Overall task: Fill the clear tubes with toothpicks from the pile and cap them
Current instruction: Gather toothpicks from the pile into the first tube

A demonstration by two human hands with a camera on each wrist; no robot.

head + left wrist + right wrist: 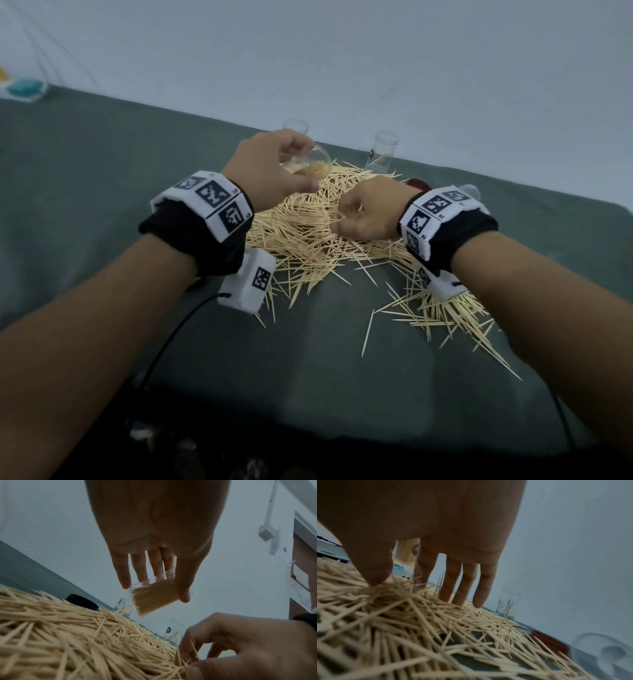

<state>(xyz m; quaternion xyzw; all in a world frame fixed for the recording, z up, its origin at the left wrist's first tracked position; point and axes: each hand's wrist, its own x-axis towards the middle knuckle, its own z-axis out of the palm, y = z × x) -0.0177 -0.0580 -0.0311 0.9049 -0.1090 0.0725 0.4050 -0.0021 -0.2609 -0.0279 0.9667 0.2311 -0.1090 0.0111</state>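
Note:
A large pile of toothpicks [308,233] lies on the grey-green cloth. My left hand [301,161] holds a clear tube [320,164], tilted over the pile's far edge. In the left wrist view the held tube [154,599] is packed with toothpicks, with the thumb and fingers of the left hand [154,586] round it. My right hand [346,216] is down in the pile with its fingers curled. The right wrist view shows that hand [397,582] pinching a bunch of toothpicks [388,592] between thumb and fingers.
An upright clear tube [382,150] holding a few toothpicks stands past the pile, another tube [295,125] behind my left hand. A red cap [418,183] and a clear tube on its side [599,654] lie by my right wrist. A black cap [82,601] sits beyond the pile.

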